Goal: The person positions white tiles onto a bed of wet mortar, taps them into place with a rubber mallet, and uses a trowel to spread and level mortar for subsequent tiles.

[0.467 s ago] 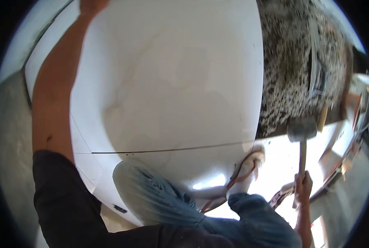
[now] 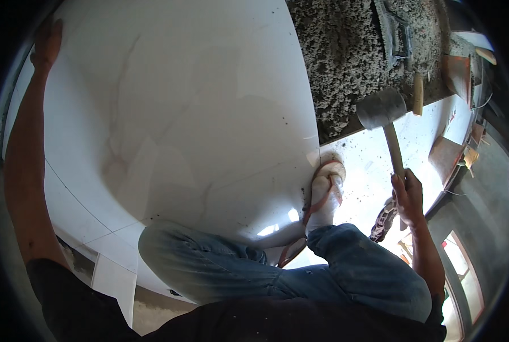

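Observation:
My right hand [image 2: 408,196] is closed round the wooden handle of a rubber mallet [image 2: 381,108] with a dark grey head. The mallet is held up over the right side, near the corner of the mortar. At the far left, my left hand [image 2: 48,45] rests with its fingers stretched out at the edge of a large white tile [image 2: 209,97], beside the wall. Faint veins run across the glossy tile. My legs are folded at its near side, and a sandalled foot stands by its near right corner.
Rough grey mortar [image 2: 340,62] lies right of the tile, with a grey rectangular piece [image 2: 401,40] in it and a wooden handle [image 2: 418,94] at its edge. Brownish blocks [image 2: 445,154] stand farther right. Laid white tiles [image 2: 83,208] border the left side.
The view has shifted, so the tile and mortar appear farther left. My left hand, cut off at the top before, now shows at the far left. The mallet appears higher and larger in view.

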The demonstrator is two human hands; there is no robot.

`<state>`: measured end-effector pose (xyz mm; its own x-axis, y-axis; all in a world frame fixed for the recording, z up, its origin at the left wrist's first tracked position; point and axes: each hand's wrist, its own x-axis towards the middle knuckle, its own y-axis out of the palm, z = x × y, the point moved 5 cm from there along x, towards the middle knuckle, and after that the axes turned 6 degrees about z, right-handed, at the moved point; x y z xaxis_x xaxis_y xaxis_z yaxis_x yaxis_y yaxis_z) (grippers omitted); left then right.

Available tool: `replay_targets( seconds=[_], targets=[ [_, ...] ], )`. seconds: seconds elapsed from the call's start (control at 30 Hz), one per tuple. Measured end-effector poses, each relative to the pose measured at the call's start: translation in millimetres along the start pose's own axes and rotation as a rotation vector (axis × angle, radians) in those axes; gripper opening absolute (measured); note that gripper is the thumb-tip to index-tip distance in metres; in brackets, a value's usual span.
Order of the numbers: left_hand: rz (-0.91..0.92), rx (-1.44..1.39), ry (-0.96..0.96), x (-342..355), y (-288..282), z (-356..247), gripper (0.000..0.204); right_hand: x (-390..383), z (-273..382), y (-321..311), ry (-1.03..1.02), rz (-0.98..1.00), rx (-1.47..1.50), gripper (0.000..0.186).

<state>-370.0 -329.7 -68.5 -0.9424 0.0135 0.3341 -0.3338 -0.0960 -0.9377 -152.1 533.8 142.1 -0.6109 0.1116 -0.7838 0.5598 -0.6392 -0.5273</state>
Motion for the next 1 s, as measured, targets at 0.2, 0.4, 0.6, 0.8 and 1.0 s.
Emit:
replay_targets(
  seconds=[0.2, 0.4, 0.6, 0.8, 1.0],
  targets=[
    [0.313, 0.079, -0.551, -141.9, -52.1, -100.0, 0.066, 29.4, 16.7, 30.5, -0.065, 0.002, 0.354, 0.029],
    [0.491, 0.021, -1.086, -388.1, -176.1, -178.2, 0.072, 43.7, 30.9, 89.1, -0.088, 0.184, 0.5, 0.032],
    [0.453, -0.003, -1.287, -461.2, -236.8, -241.3, 0.071, 54.6, 12.8, 94.1, -0.098, 0.097, 0.544, 0.037],
    [0.38, 0.054, -1.313, -465.9, -231.5, -238.6, 0.074, 60.0, 19.7, 94.1, -0.264, 0.197, 0.216, 0.041],
    [0.338, 0.048, -1.322, -468.8, -230.5, -235.7, 0.073, 47.0, 63.6, 97.8, -0.424, 0.141, -0.014, 0.038]
  ],
)
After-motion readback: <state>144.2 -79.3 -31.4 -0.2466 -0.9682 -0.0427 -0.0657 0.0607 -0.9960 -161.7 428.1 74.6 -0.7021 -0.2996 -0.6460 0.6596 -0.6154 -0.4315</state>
